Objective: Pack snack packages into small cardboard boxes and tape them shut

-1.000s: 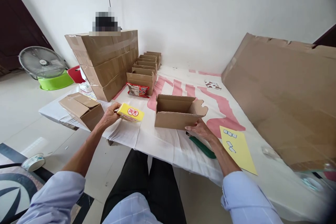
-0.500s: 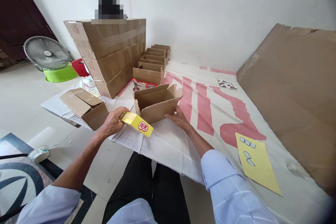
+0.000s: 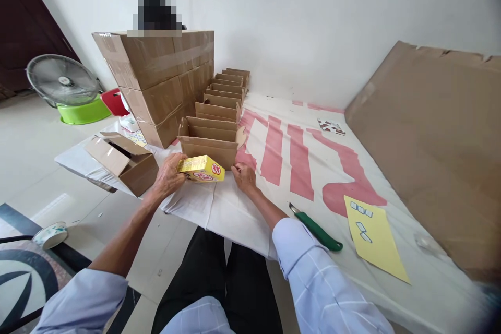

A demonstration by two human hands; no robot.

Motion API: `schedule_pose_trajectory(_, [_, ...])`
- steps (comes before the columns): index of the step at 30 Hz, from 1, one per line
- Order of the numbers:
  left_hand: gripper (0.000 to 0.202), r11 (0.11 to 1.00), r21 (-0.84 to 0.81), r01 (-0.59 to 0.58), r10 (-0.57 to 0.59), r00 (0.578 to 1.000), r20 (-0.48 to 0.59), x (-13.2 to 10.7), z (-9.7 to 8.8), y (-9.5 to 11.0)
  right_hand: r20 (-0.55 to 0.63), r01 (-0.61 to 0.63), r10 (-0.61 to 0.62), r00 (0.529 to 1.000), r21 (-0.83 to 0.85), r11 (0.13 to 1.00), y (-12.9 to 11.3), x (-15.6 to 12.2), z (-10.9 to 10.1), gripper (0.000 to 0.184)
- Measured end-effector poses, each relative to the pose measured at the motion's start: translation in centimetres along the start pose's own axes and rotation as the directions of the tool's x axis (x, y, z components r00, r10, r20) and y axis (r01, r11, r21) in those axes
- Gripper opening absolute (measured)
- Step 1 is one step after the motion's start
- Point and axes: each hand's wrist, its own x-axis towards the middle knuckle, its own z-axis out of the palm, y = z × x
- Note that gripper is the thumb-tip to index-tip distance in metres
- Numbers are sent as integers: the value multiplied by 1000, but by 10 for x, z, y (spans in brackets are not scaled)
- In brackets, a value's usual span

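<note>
Carton [image 3: 209, 151] nears desk's [image 3: 235, 219] left edge; loosening your left hand's [image 3: 171, 175] pinch could drop the yellow box [image 3: 201, 168]; right hand's [image 3: 245, 177] grip unclear.

A box [image 3: 209, 152] stood on the table [image 3: 238, 224] before a row of boxes [image 3: 221, 110]. Left of the row was a box pile [image 3: 154, 83]. A knife [image 3: 319, 230] lay left of a paper [image 3: 378, 248].

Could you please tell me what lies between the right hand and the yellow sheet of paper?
A green-handled knife lies on the cloth between the right hand and the yellow sheet; the head view shows it.
</note>
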Motion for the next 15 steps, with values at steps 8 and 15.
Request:
schedule_pose_trajectory(8, [49,991,134,18,-11,999,-48,34,26,0,54,115,-115,992,13,993,-3,-21,-3,28])
schedule_pose_trajectory(15, [62,993,104,63,-50,991,-124,27,38,5,62,165,-166,984,12,986,3,-68,-10,28])
